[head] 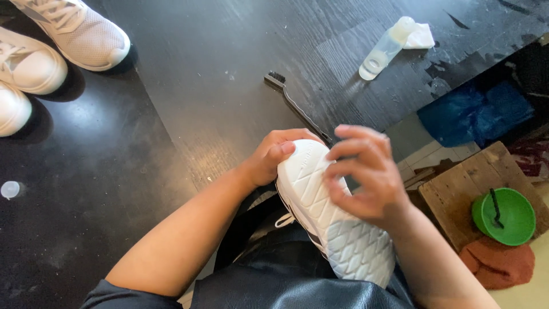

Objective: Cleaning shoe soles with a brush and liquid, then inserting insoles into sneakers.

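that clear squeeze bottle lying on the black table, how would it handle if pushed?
The translucent plastic squeeze bottle lies on its side on the black wooden table, so a sideways push would probably roll it. It looks thin-walled and nearly empty, so likely light and squashy. Its capped end touches a crumpled white cloth, which may stop it rolling that way.

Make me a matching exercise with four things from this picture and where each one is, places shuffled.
Things:
1. white sneaker with patterned sole
2. black narrow brush
3. clear plastic squeeze bottle
4. green round bowl

Places:
A. on the wooden stool
B. lying on the dark table, beside a white cloth
C. held sole-up in both hands
D. on the dark table, just beyond the hands

Pairs: 1-C, 2-D, 3-B, 4-A
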